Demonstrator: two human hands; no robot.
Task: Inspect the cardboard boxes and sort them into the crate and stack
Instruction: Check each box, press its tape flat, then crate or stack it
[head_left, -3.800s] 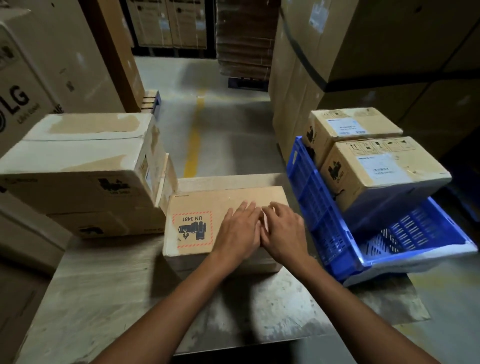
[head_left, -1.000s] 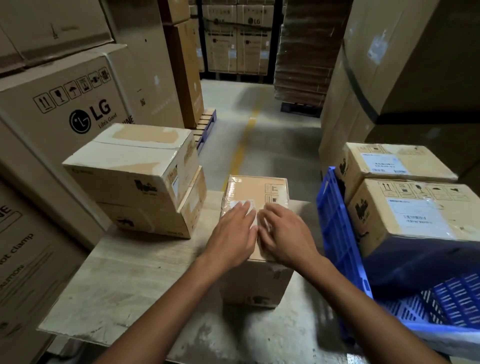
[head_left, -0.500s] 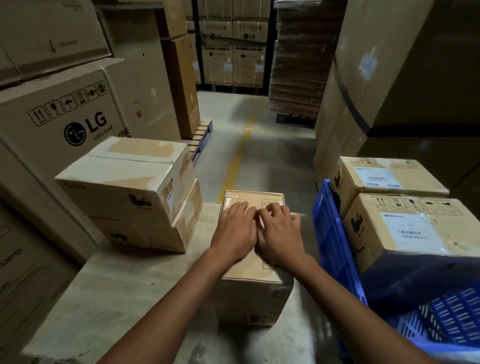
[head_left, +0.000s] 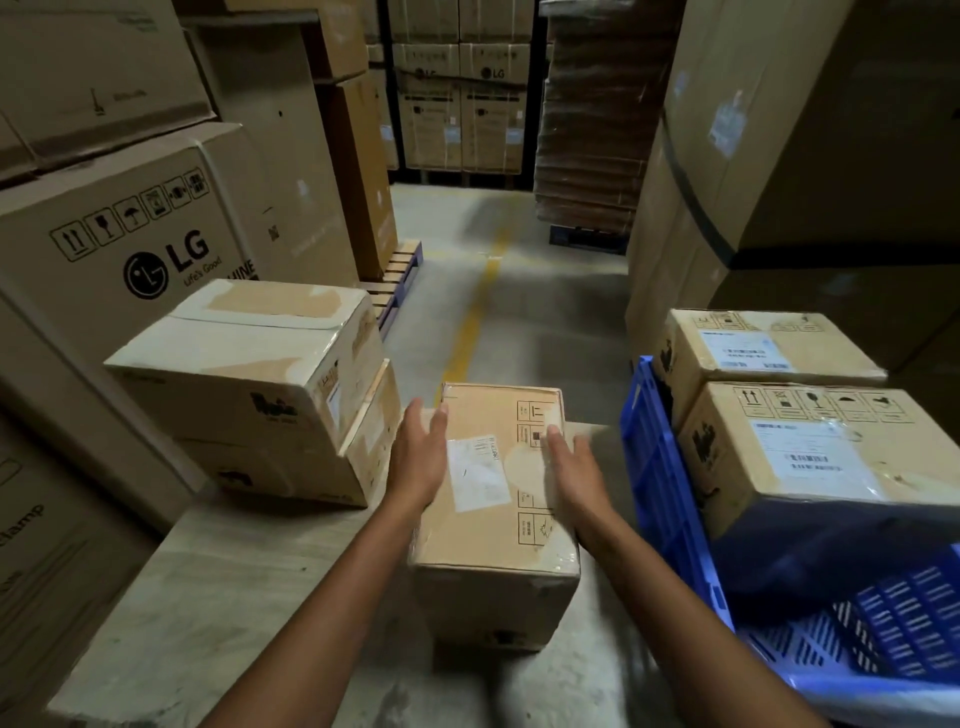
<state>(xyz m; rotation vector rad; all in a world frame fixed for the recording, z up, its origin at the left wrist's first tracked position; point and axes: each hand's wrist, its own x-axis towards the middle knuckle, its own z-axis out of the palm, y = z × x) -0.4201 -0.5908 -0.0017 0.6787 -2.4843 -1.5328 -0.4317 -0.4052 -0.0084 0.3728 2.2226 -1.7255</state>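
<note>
Two open hands, fingers straight: left hand at the left edge of the taped cardboard box, right hand over its right top edge. Whether they touch it is unclear. The box stands between them on the table. Two-box stack left of the left hand; blue crate holding labelled boxes right of the right hand.

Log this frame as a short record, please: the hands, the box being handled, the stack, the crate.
table: pale worktop
middle box: taped and labelled, stands on the table between the hands
left hand: fingers straight, at the middle box's left edge
right hand: fingers straight, over its top right edge
grip: none seen; blur hides whether the hands touch the box
stack: two boxes, one on the other, left of the middle box
crate: blue, right of the table
crate contents: near box and far box, both labelled
</note>
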